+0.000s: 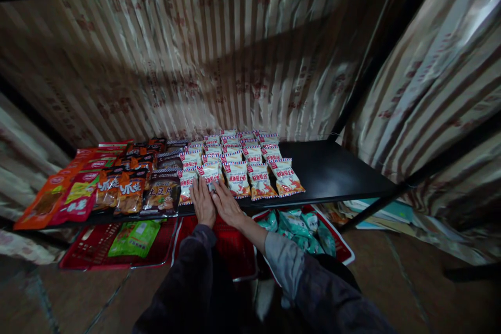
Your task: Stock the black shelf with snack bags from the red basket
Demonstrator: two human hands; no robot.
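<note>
Both hands are positioned at the front edge of the black shelf (336, 169), side by side, backs facing up. The left hand (204, 203) and the right hand (227, 206) have their fingers extended and close together, not curled around anything; their tips rest against the lower front of one white snack packet (210, 172) in the front row. No grip is visible, but the palms are hidden from where I stand, and the hands cover the packet's lower part. That packet sits between matching white packets (237, 178), set in rows and leaning back; the rear rows show only their upper parts, and their exact count is hard to make out. To the left stand dark brown packets (131, 190) and red and orange bags (80, 195), the rear ones overlapped by those ahead. Below the shelf, the left red basket (84, 248) contains a green packet (135, 238), its upper part concealed by the shelf. The middle red basket (237, 255) is largely blocked by the forearms. Teal packets (289, 227) fill the right basket (348, 253), partly behind the right sleeve (324, 292). Flat sheets (387, 214) under the shelf's right end are too dim to identify.
</note>
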